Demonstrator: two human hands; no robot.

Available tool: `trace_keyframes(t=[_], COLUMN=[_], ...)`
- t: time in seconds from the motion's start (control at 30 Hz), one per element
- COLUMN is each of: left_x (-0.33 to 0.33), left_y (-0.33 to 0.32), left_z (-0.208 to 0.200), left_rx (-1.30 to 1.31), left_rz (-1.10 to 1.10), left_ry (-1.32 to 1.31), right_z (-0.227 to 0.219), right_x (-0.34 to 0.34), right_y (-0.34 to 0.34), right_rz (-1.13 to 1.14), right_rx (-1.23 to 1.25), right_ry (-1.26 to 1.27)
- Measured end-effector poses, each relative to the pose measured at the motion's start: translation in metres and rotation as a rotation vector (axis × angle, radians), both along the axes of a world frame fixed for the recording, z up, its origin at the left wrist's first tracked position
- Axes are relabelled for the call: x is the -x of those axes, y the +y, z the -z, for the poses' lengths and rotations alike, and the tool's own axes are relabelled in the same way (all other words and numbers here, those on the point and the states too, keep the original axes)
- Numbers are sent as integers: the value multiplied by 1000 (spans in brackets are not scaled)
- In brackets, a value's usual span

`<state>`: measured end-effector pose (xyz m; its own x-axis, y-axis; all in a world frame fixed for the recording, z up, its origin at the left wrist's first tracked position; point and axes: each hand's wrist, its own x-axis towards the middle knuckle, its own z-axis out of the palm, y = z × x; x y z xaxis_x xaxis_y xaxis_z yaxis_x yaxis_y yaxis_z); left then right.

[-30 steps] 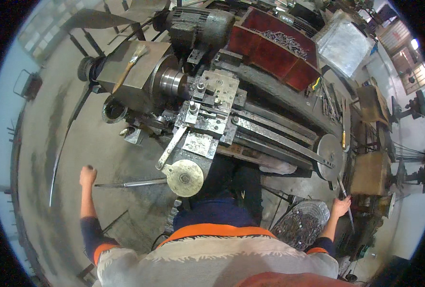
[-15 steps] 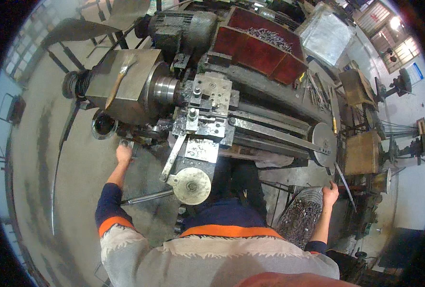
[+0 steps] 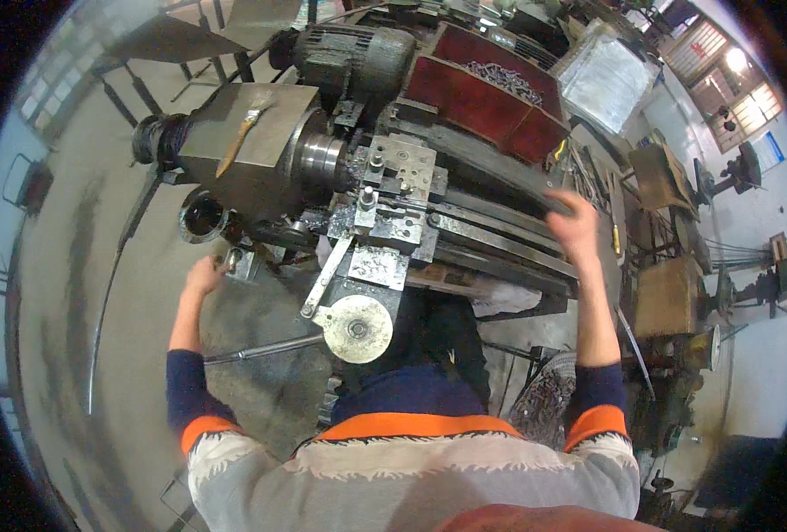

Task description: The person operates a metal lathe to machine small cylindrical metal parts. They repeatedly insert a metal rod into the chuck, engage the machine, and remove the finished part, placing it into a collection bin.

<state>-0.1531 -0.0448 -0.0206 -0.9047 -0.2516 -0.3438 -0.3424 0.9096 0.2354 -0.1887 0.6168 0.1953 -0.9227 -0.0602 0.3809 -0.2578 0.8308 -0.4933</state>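
Note:
My left hand (image 3: 202, 276) is closed, fingertips at a small metal lever (image 3: 232, 259) beneath the headstock of a lathe (image 3: 250, 133). Curled and partly blurred, the fingers of my right hand (image 3: 574, 229) are over the right end of the bed; whatever they pinch is too small to make out. Between my hands stands the tool post (image 3: 402, 168), with a flat handle (image 3: 327, 277) and a round pale disc (image 3: 356, 329) in front. A long flat bar (image 3: 500, 238) runs from the slide toward my right hand. My right forearm covers its far end.
On the headstock lies a wooden-handled brush (image 3: 236, 149). Behind the bed sits a red tray (image 3: 473, 102) with small metal parts; a motor (image 3: 353, 58) is to its left. A container of metal pieces (image 3: 544, 390) is low at right. Hand tools (image 3: 593, 173) lie at the bed's right end.
My right hand has risen from beside the container of metal pieces to above the bed's right end. My left hand has shifted slightly left. The view has shifted a little.

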Motion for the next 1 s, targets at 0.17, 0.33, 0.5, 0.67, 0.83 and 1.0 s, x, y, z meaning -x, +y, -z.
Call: trace_keyframes(t=[0.17, 0.33, 0.5, 0.67, 0.83, 1.0], left_x=[-47, -176, -139, -149, -147, -106], left_y=[-52, -198, -42, 43, 47, 95], left_z=[-146, -109, -137, -142, -156, -225], left_rx=[254, 569, 472, 483, 470, -150], left_rz=[-84, -274, -470, -510, -370, -46], left_ry=[706, 545, 393, 424, 359, 784], right_z=[-29, -12, -16, -13, -15, -33], right_x=[68, 96, 93, 90, 86, 80], right_y=[-155, -266, -277, -281, -281, -259], right_rz=[-469, -739, -474, -467, -456, -606], right_rx=[-1, -160, -316, -335, -411, -181], right_ry=[-162, -313, -358, -309, -243, -115])
